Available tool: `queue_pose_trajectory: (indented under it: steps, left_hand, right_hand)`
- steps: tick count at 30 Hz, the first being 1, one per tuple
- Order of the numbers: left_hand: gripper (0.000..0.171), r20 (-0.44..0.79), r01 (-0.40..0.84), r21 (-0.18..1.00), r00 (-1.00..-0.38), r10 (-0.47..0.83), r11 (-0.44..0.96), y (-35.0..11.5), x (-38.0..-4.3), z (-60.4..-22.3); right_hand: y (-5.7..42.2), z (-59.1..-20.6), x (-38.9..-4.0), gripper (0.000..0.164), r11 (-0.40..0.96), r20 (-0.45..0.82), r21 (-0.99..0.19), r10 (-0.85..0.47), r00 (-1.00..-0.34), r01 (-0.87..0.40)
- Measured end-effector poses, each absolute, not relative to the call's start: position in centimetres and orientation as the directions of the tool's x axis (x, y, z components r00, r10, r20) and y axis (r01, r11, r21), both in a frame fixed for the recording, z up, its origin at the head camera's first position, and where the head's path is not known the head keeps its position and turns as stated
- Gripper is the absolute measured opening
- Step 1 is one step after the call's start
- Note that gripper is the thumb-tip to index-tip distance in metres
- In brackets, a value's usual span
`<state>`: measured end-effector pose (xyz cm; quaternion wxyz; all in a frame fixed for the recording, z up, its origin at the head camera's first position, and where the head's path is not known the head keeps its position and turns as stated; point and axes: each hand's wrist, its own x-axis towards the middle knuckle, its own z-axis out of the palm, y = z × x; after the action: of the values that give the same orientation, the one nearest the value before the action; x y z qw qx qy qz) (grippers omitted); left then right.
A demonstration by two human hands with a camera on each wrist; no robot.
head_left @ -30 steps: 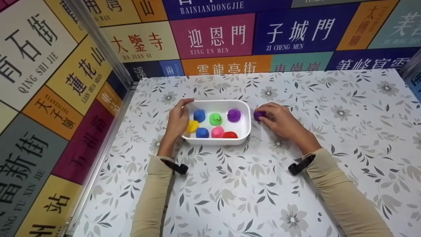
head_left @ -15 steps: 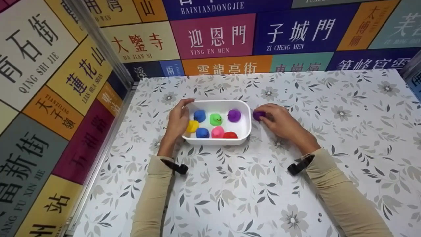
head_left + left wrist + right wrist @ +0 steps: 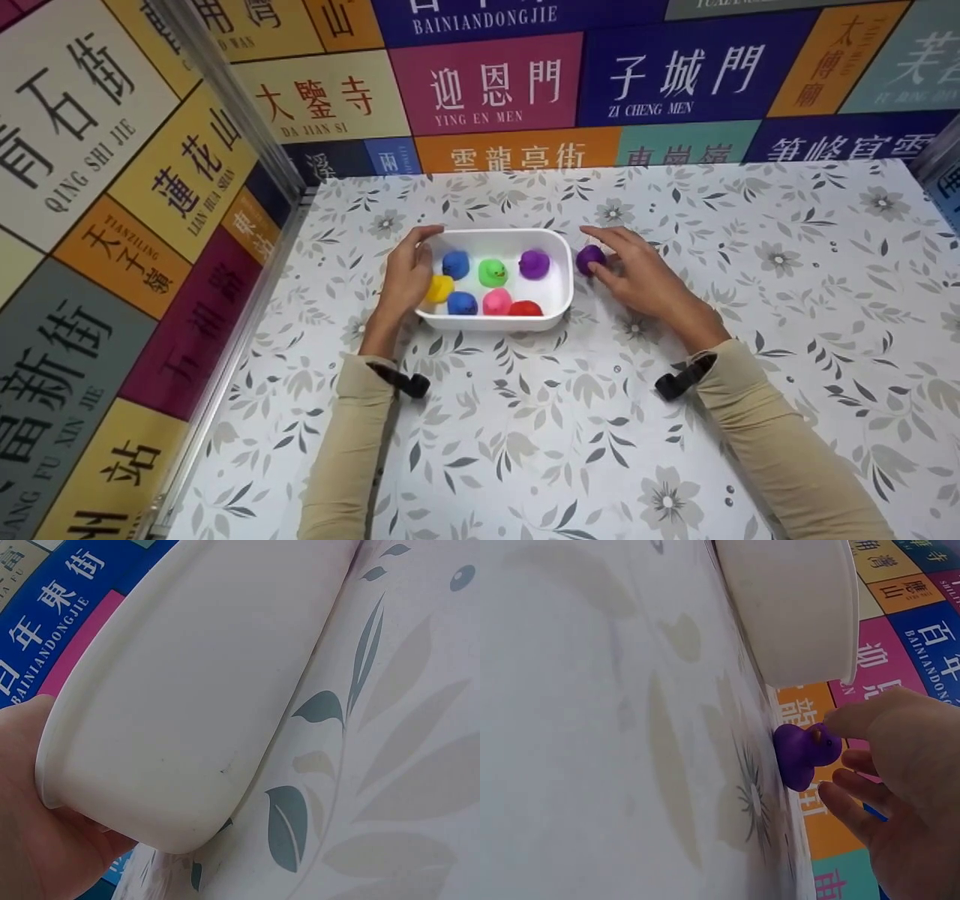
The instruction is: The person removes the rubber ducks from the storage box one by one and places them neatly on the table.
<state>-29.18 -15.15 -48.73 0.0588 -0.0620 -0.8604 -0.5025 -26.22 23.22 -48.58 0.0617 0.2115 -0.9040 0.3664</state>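
Note:
My left hand (image 3: 403, 274) holds the left end of a white plastic tub (image 3: 487, 323); in the left wrist view its thumb lies at the rim and fingers pass under it. Inside are several rubber ducks: a green duck (image 3: 493, 273), a purple duck (image 3: 534, 264), a yellow duck (image 3: 440, 289), a pink duck (image 3: 496, 302), a partly hidden red duck (image 3: 526, 308) and two blue ones. Another purple duck (image 3: 802, 754) stands on the table just right of the tub. Around it my right hand (image 3: 641, 274) has its fingers spread, the thumb close to the duck's head.
A table covered in leaf-and-flower patterned cloth (image 3: 540, 427) lies under everything. Behind it stands a wall of coloured sign panels (image 3: 484, 82), and another panelled wall (image 3: 172, 172) runs along the left side. Each wrist wears a black camera, such as the right one (image 3: 679, 381).
My right hand's fingers have opened away from the purple duck beside the tub, and more of the duck shows. The left hand and tub stay in place.

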Motion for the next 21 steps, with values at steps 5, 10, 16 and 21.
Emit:
queue_pose_trajectory:
  steps: [5, 10, 16, 21]
  left_hand:
    - [0.041, 0.171, 0.172, 0.857, -0.984, 0.048, 0.485, -15.2, -29.1, -48.8]
    - [0.041, 0.16, 0.16, 0.856, -0.986, 0.042, 0.492, -15.2, -29.1, -48.7]
    - [0.041, 0.173, 0.171, 0.857, -0.984, 0.041, 0.487, -15.2, -29.0, -48.8]
    - [0.042, 0.166, 0.164, 0.861, -0.985, 0.039, 0.481, -15.1, -29.0, -48.7]
  right_hand:
    - [22.8, -47.8, -25.9, 0.059, 0.653, 0.278, -0.631, -0.313, -0.908, -0.418]
    - [21.7, -47.1, -25.6, 0.051, 0.645, 0.333, -0.607, -0.324, -0.886, -0.464]
    - [20.1, -46.5, -25.4, 0.044, 0.609, 0.386, -0.602, -0.345, -0.856, -0.517]
    - [18.8, -46.0, -25.3, 0.041, 0.607, 0.404, -0.595, -0.341, -0.849, -0.527]
